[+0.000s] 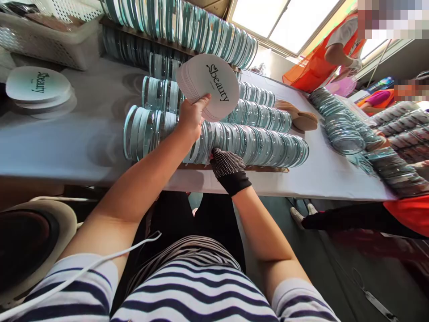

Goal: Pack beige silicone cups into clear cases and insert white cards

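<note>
Bright window glare, sharp, edges warped

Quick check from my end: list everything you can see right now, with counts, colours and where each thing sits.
Printed round cards: one stack, white, fanned in the left hand.
Second card stack: one, white, table's left end.
Round clear cases: several rows, too many to count, across the table.
Tan discs: small pile, right of the rows.
Basket: one, white, upper left.
Co-workers' orange aprons: at the right.
Left hand: bare, gripping the cards.
Right hand: black dotted glove, on the front row.
</note>
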Demonstrator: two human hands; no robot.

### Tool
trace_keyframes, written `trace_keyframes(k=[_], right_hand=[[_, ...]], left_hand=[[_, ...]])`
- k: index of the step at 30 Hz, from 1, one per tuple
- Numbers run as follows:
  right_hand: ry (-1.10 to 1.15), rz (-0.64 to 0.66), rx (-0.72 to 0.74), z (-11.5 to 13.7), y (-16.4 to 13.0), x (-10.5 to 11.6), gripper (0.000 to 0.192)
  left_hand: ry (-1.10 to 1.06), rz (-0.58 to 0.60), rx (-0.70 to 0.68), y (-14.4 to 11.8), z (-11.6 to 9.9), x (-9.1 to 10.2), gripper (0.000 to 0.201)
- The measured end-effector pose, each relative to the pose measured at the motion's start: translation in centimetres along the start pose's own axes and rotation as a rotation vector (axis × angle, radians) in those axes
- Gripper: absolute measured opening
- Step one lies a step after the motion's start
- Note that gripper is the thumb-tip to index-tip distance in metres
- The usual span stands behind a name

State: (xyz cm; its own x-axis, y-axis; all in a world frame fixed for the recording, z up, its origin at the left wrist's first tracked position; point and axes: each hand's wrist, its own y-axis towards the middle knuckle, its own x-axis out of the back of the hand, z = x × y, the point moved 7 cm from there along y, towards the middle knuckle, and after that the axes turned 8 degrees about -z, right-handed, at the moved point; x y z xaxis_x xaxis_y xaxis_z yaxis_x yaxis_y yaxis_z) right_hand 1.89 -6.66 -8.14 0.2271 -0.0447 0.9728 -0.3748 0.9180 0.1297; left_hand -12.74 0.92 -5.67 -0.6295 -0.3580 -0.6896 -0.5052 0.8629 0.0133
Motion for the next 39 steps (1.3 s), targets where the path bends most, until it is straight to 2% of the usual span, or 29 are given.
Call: trace_keyframes(k=[2, 4, 6, 7, 9, 12, 14, 15, 19, 21, 23, 24, 26, 29, 31, 33, 34, 36, 39], right_hand=[[0.353, 0.122, -0.081, -0.3, -0.6, -1.4, 0.038], [0.814, 0.243, -0.145, 0.1, -1.3, -2.9, 0.057], [1.180, 0.266, -0.164, 0.5, -1.4, -3.6, 0.064], [1.282, 0.260, -0.163, 0.6, -1.4, -3.7, 0.066], [1.341, 0.287, -0.171, 0.6, -1.2, -4.1, 0.070], [1.345, 0.347, -0.183, 0.5, -1.3, -4.1, 0.063], [1.291, 0.293, -0.173, 0.1, -1.5, -3.4, 0.053], [1.179, 0.243, -0.142, -0.1, -1.6, -2.9, 0.051], [0.577, -0.046, 0.007, -2.0, -0.5, 0.5, 0.034], [0.511, -0.282, 0.003, -3.7, 1.5, 3.7, 0.035], [0.497, -0.509, -0.002, -5.1, 3.6, 7.1, 0.043], [0.456, -0.589, 0.007, -5.4, 4.4, 8.6, 0.049], [0.319, -0.641, 0.044, -4.5, 5.2, 10.3, 0.058], [0.138, -0.674, 0.128, -1.0, 3.5, 10.4, 0.060], [0.105, -0.689, 0.200, 1.6, 1.7, 9.5, 0.059], [0.132, -0.668, 0.229, 3.1, 1.0, 8.5, 0.054], [0.167, -0.666, 0.205, 3.1, 1.1, 8.3, 0.051], [0.272, -0.735, 0.077, 1.6, 1.5, 8.8, 0.049], [0.388, -0.970, -0.126, -1.8, -1.0, 10.8, 0.053]], left_hand=[[0.007, -0.012, -0.001, -0.3, -0.1, 0.0, 0.046], [0.002, -0.021, -0.005, -0.6, -0.3, 0.1, 0.044], [-0.005, -0.021, -0.017, -0.9, -0.4, 0.0, 0.041], [-0.004, -0.021, -0.027, -1.0, -0.4, 0.1, 0.040], [0.010, -0.026, -0.048, -1.1, -0.4, 0.1, 0.038], [0.039, -0.038, -0.088, -1.1, -0.4, 0.2, 0.038], [0.051, -0.053, -0.108, -0.9, -0.3, 0.3, 0.039], [0.059, -0.062, -0.112, -0.7, -0.2, 0.4, 0.039], [0.080, -0.066, -0.135, -0.4, 0.3, 0.5, 0.038], [0.073, -0.044, -0.157, -0.6, 0.2, 0.2, 0.041], [0.070, -0.017, -0.177, -1.3, -0.2, -0.1, 0.043], [0.074, -0.003, -0.186, -1.8, -0.6, -0.3, 0.043], [0.086, 0.022, -0.206, -3.0, -1.5, -0.4, 0.041], [0.090, 0.014, -0.225, -4.9, -2.8, 0.2, 0.037], [0.109, -0.016, -0.208, -5.8, -2.9, 1.0, 0.033], [0.144, -0.030, -0.170, -6.5, -2.5, 1.5, 0.032], [0.154, -0.026, -0.151, -6.8, -2.2, 1.7, 0.033], [0.133, -0.012, -0.123, -6.9, -2.1, 1.8, 0.035], [0.022, -0.027, -0.140, -5.6, -3.7, 1.9, 0.038]])
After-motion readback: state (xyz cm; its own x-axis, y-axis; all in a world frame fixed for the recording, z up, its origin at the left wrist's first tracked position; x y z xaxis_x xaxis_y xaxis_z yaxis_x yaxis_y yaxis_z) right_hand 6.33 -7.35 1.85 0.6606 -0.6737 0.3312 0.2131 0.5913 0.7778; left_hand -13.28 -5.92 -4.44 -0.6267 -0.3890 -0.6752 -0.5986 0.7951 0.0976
